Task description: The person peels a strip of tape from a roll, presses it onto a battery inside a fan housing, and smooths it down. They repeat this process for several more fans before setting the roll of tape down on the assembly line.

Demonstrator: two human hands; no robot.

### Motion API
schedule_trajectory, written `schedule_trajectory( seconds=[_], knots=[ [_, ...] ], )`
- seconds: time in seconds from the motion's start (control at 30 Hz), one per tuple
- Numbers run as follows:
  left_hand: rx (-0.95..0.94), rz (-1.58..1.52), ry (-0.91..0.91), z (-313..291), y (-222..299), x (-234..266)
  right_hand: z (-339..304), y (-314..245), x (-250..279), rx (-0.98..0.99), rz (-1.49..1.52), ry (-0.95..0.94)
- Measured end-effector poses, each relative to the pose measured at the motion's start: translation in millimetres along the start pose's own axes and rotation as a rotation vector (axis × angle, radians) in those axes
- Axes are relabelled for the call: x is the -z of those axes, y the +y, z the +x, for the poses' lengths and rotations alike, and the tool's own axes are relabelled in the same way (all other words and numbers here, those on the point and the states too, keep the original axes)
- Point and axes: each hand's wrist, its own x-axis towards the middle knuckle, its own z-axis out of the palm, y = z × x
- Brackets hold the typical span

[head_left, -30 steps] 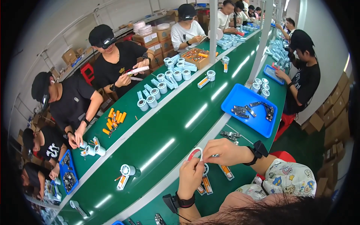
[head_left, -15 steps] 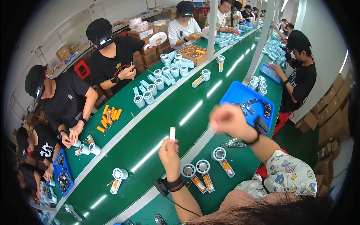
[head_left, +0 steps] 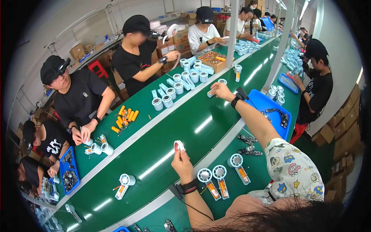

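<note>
On my head view, the left hand (head_left: 183, 166) pinches one white ring (head_left: 177, 146) between its fingers, over the green belt (head_left: 154, 145). I see the right hand (head_left: 223, 91) stretched out, fingers at one light-blue unit (head_left: 222, 81) on that belt; whether they have closed on it, I cannot tell. Three round-headed units (head_left: 219, 172) lie near one another on the table (head_left: 221, 156), and one blue tray (head_left: 266, 103) is beyond them.

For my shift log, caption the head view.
Left hand holds a white ring above the green belt; the outstretched right hand is at a light-blue unit.
</note>
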Motion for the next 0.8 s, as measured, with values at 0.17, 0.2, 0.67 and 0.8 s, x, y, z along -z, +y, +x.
schedule_trajectory(
  seconds=[0.17, 0.2, 0.67, 0.8],
  knots=[
    [0.031, -0.059, 0.052, 4, 5, 4, 11, 7, -17, 0.019, -0.161, -0.052],
    [0.031, -0.056, 0.053, 3, 5, 3, 13, 8, -18, 0.022, -0.16, -0.051],
    [0.018, 0.002, 0.039, 4, -1, 2, 24, 16, -43, -0.014, -0.216, -0.08],
    [0.005, 0.012, 0.035, 4, -3, -1, 24, 16, -49, 0.159, -0.532, -0.005]
  ],
)
